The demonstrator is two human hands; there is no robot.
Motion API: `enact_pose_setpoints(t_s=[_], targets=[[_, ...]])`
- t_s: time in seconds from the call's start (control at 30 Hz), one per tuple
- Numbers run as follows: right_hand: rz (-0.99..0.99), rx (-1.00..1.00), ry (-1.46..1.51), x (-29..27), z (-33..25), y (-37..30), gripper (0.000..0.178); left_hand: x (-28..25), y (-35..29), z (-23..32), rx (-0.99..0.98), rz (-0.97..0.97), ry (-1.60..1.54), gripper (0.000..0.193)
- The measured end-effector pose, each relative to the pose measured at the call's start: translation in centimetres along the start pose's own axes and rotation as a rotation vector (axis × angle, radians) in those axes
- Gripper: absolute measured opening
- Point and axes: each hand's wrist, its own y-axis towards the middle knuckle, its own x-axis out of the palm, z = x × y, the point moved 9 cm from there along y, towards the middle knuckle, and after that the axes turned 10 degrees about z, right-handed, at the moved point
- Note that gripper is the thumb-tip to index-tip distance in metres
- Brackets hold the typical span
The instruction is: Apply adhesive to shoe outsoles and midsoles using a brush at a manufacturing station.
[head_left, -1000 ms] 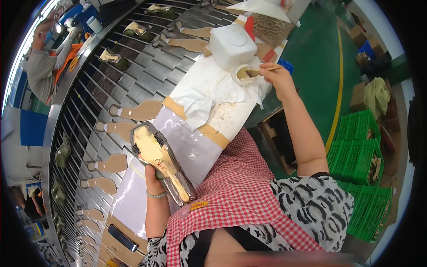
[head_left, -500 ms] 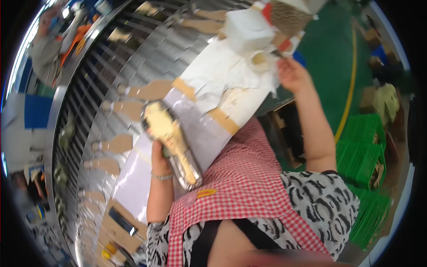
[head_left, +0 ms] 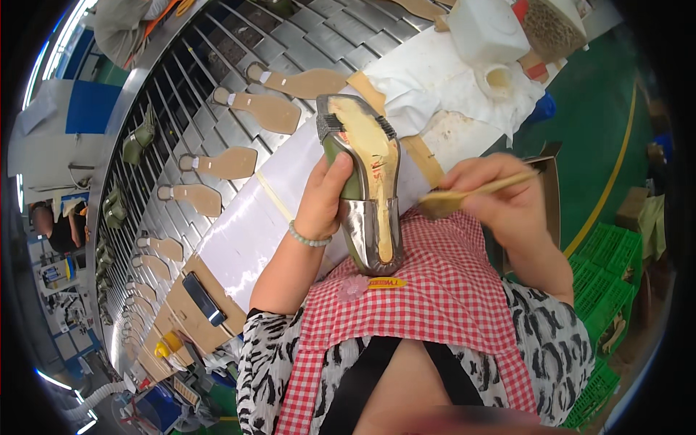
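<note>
My left hand (head_left: 324, 194) is closed around the side of a shoe upper on a last (head_left: 371, 138), held bottom up. Its sides are olive green with a shiny metallic-looking part at the near end, and a pale cream strip runs along its underside. Pinched in my right hand (head_left: 515, 203) is a wooden-handled brush (head_left: 444, 204). The brush head points left, a short gap away from the shoe. Beyond the right hand, an open white pot (head_left: 496, 81) with pale yellowish stuff inside stands on a stained white cloth (head_left: 413, 101).
Several tan soles (head_left: 257, 110) lie on the slatted metal conveyor (head_left: 304, 43) to the left. Olive shoe uppers (head_left: 138, 138) sit along its outer rack. A white plastic jug (head_left: 487, 32) stands behind the pot, a phone (head_left: 204, 297) lies near left, and green crates (head_left: 605, 268) are stacked right.
My right hand has come from beside the pot back toward the shoe, with the brush now plainly in it. My left hand still holds the shoe, now more upright in view; the whole view has shifted.
</note>
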Motion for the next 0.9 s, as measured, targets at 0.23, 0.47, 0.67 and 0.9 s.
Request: enact_pose_setpoints(t_s=[0.23, 0.47, 0.67, 0.9], targets=[[-0.094, -0.042, -0.236, 2.8, 3.0, -0.3, 0.013, 0.7, -0.5, 0.6, 0.029, 0.010, 0.056, 0.052], [-0.070, -0.188, -0.338, 3.0, 2.4, -0.1, 0.013, 0.9, -0.7, 0.3, 0.032, 0.018, 0.064, 0.052], [-0.189, -0.117, -0.267, 3.7, 2.9, -0.8, 0.012, 1.0, -0.8, 0.1, 0.006, -0.002, 0.074, 0.053], [-0.105, -0.134, -0.311, 3.1, 2.5, -0.1, 0.010, 1.1, -1.0, 0.2, 0.013, 0.021, 0.068, 0.053]])
